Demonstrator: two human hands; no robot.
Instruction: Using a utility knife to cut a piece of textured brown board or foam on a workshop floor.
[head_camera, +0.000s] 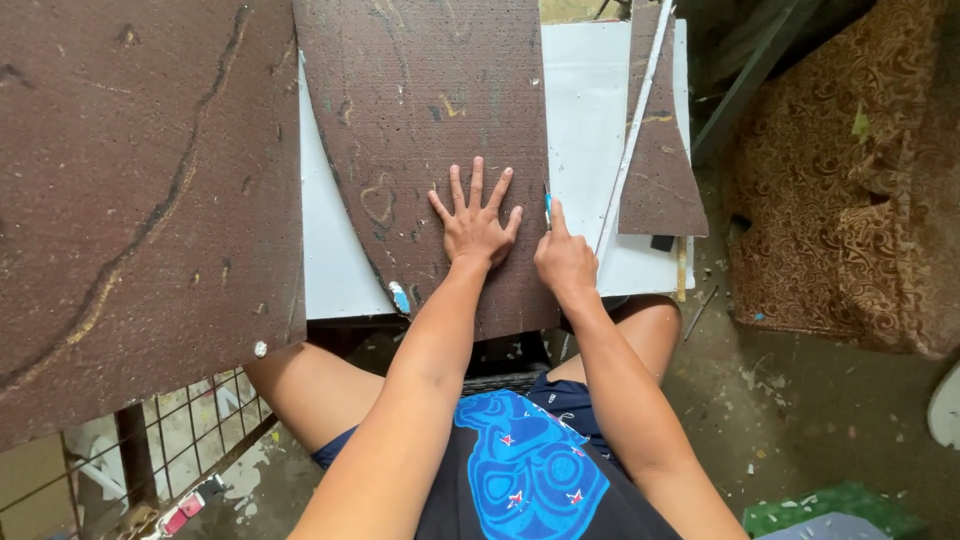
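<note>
Because the left hand (477, 228) only presses flat, fingers spread, on the curved brown board (440, 140), the board could slide on the white sheet (590, 110). Its face is rough, paint-scuffed. The right hand (564, 262), closed on a blue-tipped tool (548, 207) at the board's edge, could slip.

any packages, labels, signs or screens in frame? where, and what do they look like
No screens, signs or packages in view.
Nearest to a label: a small red and white tag, bottom left under the wire grid; too small to tell more.
Printed graphic: bright blue shape with small red stars on the person's dark shirt, bottom centre.
For reference: left hand flat on the brown template board; right hand at its right edge.
</note>
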